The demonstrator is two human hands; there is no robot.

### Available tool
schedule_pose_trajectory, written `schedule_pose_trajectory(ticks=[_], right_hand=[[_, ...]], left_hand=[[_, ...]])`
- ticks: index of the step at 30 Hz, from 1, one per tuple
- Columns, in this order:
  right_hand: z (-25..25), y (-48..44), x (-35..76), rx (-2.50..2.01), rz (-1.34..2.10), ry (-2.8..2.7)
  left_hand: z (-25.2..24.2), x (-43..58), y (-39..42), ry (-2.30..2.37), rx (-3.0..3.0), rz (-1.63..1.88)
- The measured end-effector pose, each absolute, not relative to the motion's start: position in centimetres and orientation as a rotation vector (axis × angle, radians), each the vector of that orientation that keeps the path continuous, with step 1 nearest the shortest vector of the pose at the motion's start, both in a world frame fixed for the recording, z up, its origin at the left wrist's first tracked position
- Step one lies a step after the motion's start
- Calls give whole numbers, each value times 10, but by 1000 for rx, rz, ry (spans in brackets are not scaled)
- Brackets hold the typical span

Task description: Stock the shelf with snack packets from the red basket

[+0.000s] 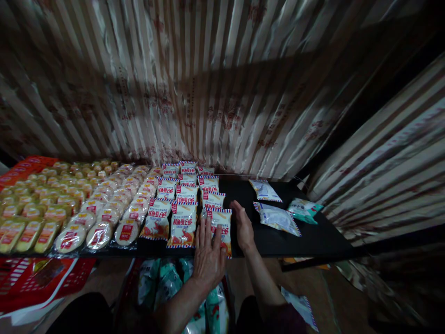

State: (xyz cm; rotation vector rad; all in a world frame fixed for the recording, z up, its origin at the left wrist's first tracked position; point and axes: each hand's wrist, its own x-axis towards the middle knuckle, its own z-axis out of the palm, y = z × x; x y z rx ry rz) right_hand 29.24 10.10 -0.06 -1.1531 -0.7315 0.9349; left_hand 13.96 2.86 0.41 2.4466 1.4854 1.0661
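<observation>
My left hand [208, 257] lies with its fingers stretched out over the lower left part of a white and orange snack bag [224, 227], the front one in the right-hand row. To the right of that row, my right hand [244, 229] is held on edge with its fingers straight, apart from the left hand. It holds nothing. More bags of the same kind, such as the front middle bag [183, 226], stand in overlapping rows to the left and behind. Part of the front bag is hidden under my left fingers.
The black table [306, 246] also bears wrapped round crackers [127, 231], wrapped yellow cakes [29, 235], two turned-over bags [278, 218] and a teal bag [304, 210]. Below are a red basket [14, 283] and several teal bags [170, 280]. A striped curtain [194, 93] hangs behind.
</observation>
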Motion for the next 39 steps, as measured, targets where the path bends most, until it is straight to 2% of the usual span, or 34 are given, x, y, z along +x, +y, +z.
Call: schedule_pose_trajectory(ticks=[8, 24, 39], right_hand=[[3, 98, 271, -1108, 1131, -822], [0, 112, 275, -1206, 1037, -938], [0, 53, 262, -1560, 689, -942]], left_hand=[[3, 140, 25, 1468, 2388, 1038], [4, 148, 33, 1568, 2218, 979], [-5, 139, 19, 1554, 2184, 1041]])
